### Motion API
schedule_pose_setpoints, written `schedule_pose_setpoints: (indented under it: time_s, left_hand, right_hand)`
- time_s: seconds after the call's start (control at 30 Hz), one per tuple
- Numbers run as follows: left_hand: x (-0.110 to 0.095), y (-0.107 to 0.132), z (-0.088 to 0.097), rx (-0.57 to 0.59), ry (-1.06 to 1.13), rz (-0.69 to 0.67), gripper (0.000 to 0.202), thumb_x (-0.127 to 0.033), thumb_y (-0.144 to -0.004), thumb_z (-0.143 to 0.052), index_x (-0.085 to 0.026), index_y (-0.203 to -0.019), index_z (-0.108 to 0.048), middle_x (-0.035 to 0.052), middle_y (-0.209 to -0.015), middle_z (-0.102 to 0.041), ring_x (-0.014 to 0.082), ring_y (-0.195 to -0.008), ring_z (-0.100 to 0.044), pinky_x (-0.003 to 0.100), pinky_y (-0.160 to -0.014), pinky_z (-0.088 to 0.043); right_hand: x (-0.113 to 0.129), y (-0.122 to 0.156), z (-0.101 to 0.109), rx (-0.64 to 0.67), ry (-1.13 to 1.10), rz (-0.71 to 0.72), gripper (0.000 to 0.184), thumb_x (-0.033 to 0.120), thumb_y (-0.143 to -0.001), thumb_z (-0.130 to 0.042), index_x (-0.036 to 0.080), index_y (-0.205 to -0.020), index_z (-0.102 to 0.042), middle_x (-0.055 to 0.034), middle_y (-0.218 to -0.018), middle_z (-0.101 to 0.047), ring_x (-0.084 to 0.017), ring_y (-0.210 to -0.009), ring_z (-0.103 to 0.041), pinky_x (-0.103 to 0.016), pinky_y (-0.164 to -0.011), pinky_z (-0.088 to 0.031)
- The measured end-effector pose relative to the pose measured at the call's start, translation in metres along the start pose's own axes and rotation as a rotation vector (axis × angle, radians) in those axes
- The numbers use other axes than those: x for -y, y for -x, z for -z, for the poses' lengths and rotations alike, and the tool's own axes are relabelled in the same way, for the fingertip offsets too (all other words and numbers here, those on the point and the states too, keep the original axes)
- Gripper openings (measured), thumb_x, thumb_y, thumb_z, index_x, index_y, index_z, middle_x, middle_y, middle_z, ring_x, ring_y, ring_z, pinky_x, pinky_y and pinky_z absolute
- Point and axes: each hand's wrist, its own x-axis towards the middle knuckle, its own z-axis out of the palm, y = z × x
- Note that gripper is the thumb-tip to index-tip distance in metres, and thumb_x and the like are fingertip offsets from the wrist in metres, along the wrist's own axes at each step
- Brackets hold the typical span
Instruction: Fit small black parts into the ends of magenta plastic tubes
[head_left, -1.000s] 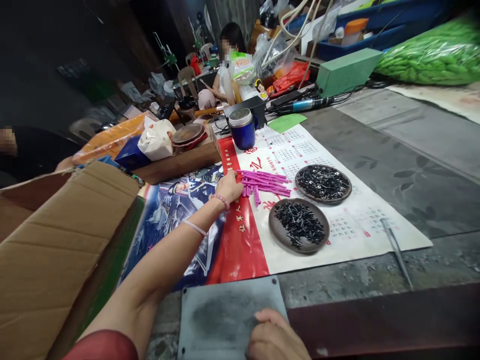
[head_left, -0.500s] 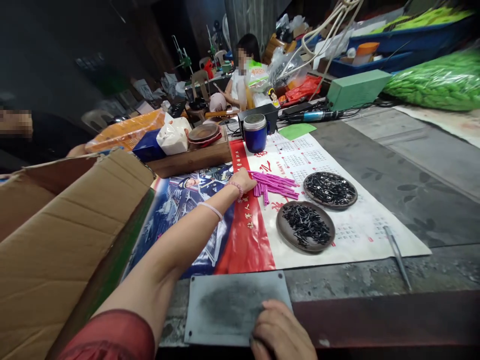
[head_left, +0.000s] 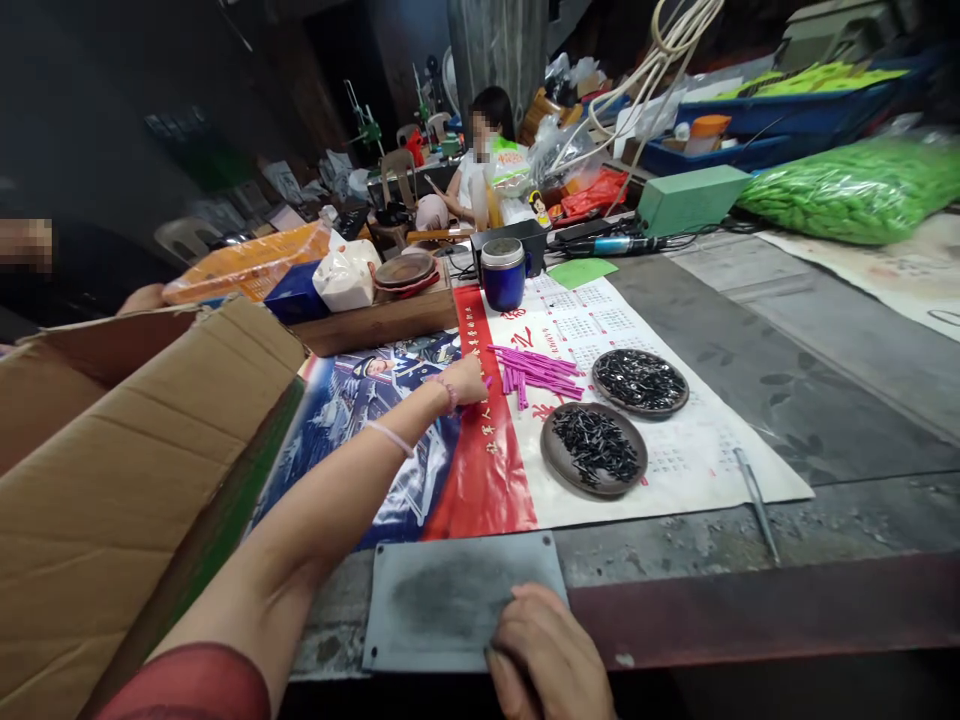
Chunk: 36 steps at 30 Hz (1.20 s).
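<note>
My left hand (head_left: 466,380) is closed, and a short pink end shows past its fingers, looking like one of the pink sticks. It is over the red strip of the calendar sheet (head_left: 517,490), just left of a loose pile of pink sticks (head_left: 544,372). My right hand (head_left: 551,650) rests at the lower right of a grey plate (head_left: 442,600), its fingers curled together; whatever may be under them is hidden. Right of the sticks, two round brown dishes hold small black pieces: a nearer dish (head_left: 551,455) and a farther dish (head_left: 679,405).
Tweezers (head_left: 757,505) lie near the table's front edge. An open cardboard box (head_left: 150,450) stands on the left. Behind the sticks are a blue mug (head_left: 503,285) and a wooden tray (head_left: 382,325). A green bag (head_left: 847,190) lies far right. A person (head_left: 472,180) sits beyond the table.
My left hand has drawn back leftward from the pile, and a pink end now shows at its fingers. My right hand stays on the plate. The view has shifted slightly.
</note>
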Motion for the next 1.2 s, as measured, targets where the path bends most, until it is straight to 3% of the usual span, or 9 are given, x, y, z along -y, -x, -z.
schedule_pose_setpoints:
  time_s: [0.1,0.2,0.3,0.43,0.63,0.73,0.83,1.03,1.2]
  left_hand:
    - [0.016,0.043,0.008,0.067,0.21,-0.014,0.026,-0.018,-0.093,-0.066,-0.013,-0.118,-0.062,0.0029,-0.092,-0.068,0.0152,-0.074,-0.066,0.031,-0.067,-0.058]
    - [0.03,0.1,0.008,0.086,0.469,-0.042,0.044,-0.004,-0.085,-0.058,-0.01,-0.129,-0.055,-0.0045,-0.069,-0.057,0.0091,-0.053,-0.054,0.022,-0.052,-0.048]
    - [0.04,0.159,-0.003,0.067,0.701,-0.05,0.044,-0.013,-0.083,-0.057,-0.011,-0.127,-0.054,-0.0034,-0.074,-0.055,0.0068,-0.05,-0.051,0.02,-0.048,-0.045]
    - [0.053,0.222,-0.028,-0.002,1.23,0.013,0.042,-0.028,-0.072,-0.076,-0.014,-0.109,-0.065,-0.0011,-0.075,-0.059,0.006,-0.05,-0.05,0.017,-0.043,-0.042]
    - [0.07,0.273,-0.062,-0.123,1.665,0.207,0.04,-0.033,-0.062,-0.092,-0.018,-0.086,-0.064,-0.0035,-0.068,-0.059,0.0064,-0.051,-0.053,0.016,-0.048,-0.046]
    - [0.084,0.285,-0.066,-0.148,1.617,0.216,0.038,-0.035,-0.066,-0.09,-0.02,-0.087,-0.063,-0.0025,-0.071,-0.061,0.0096,-0.056,-0.057,0.019,-0.053,-0.049]
    - [0.102,0.295,-0.064,-0.211,1.292,0.12,0.019,-0.028,-0.077,-0.08,-0.023,-0.089,-0.066,0.0004,-0.078,-0.064,0.0145,-0.066,-0.061,0.025,-0.063,-0.052]
    - [0.121,0.314,-0.072,-0.219,0.396,-0.364,0.018,-0.012,-0.09,-0.057,-0.028,-0.093,-0.064,0.0067,-0.091,-0.07,0.0257,-0.087,-0.066,0.039,-0.08,-0.051]
    - [0.121,0.316,-0.092,-0.068,0.352,-0.484,0.019,-0.009,-0.091,-0.05,-0.024,-0.095,-0.06,0.0062,-0.083,-0.071,0.0225,-0.075,-0.068,0.032,-0.067,-0.053]
  right_hand:
    - [0.002,0.0,0.004,0.048,-0.056,-0.036,0.015,0.007,-0.091,-0.049,0.02,-0.086,-0.055,0.0003,-0.067,-0.059,-0.014,-0.06,-0.06,-0.033,-0.077,-0.059]
    - [0.009,0.0,0.012,0.091,-0.165,-0.25,0.01,0.014,-0.096,-0.05,0.021,-0.093,-0.058,-0.002,-0.074,-0.062,-0.015,-0.066,-0.063,-0.028,-0.07,-0.059]
    - [0.02,-0.002,0.016,0.08,-0.242,-0.473,0.015,0.022,-0.098,-0.055,0.021,-0.112,-0.059,-0.0056,-0.09,-0.07,-0.016,-0.078,-0.071,-0.023,-0.069,-0.06]
    - [0.035,-0.003,0.01,0.063,-0.348,-0.562,0.028,0.026,-0.096,-0.061,0.023,-0.124,-0.057,-0.0079,-0.101,-0.073,-0.018,-0.089,-0.075,-0.023,-0.07,-0.062]
    - [0.049,-0.007,0.005,0.228,-0.483,-0.631,0.014,0.03,-0.094,-0.066,0.02,-0.101,-0.072,-0.0055,-0.084,-0.073,-0.016,-0.07,-0.071,-0.02,-0.057,-0.059]
    - [0.048,-0.012,0.014,0.23,-0.454,-0.64,0.011,0.031,-0.091,-0.069,0.021,-0.088,-0.073,-0.0011,-0.075,-0.068,-0.012,-0.056,-0.064,-0.017,-0.051,-0.055]
    - [0.044,-0.019,0.028,0.308,-0.363,-0.634,0.011,0.03,-0.09,-0.071,0.021,-0.085,-0.072,0.0001,-0.072,-0.066,-0.011,-0.053,-0.061,-0.017,-0.05,-0.053]
    - [0.044,-0.026,0.039,0.65,-0.222,-0.448,0.014,0.023,-0.095,-0.06,0.022,-0.083,-0.067,-0.0001,-0.072,-0.068,-0.013,-0.062,-0.066,-0.018,-0.057,-0.053]
    - [0.053,-0.026,0.032,0.732,-0.231,-0.407,0.016,0.021,-0.094,-0.058,0.02,-0.079,-0.063,0.0002,-0.071,-0.068,-0.012,-0.063,-0.065,-0.018,-0.06,-0.051]
